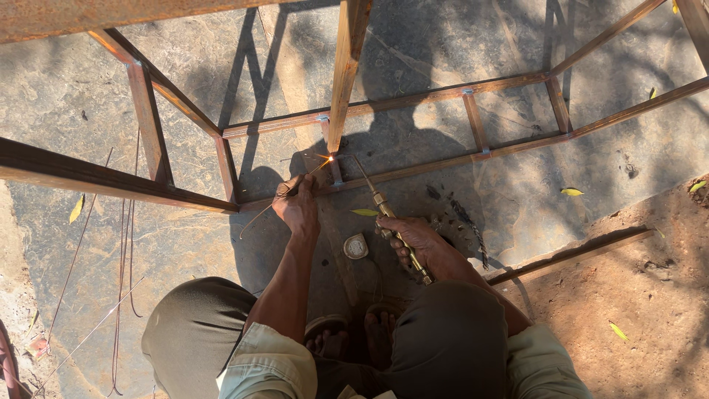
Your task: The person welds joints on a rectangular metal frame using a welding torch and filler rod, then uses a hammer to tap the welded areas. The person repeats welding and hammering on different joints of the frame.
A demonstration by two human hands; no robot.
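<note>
1. We squat over a rusty steel frame (413, 96) of square tubing that lies across the stone floor (605, 170) and fills most of the view, its rails and short cross-pieces joined in a ladder pattern.
2. The floor is grey flat stone in hard sunlight, striped with the frame's shadows; reddish dirt (650, 295) borders it on our right, with a few yellow leaves about.
3. We judge the step in hand to be brazing a joint: a bright spark (330, 158) burns where an upright tube meets the lower rail.
4. Our right hand (415, 238) is wrapped around the brass torch (391, 222), its tip angled up toward that spark.
5. Our left hand (297, 205) is closed, pinching a thin filler rod (275, 201) whose end reaches the glowing joint.
6. The next move, we reckon, calls for steady hands: flame held on the seam, rod fed in slowly.
7. Loose wires (122, 295) trail over the stone on our left.
8. A small round tape measure (356, 247) sits between our hands, just ahead of our sandalled feet.
</note>
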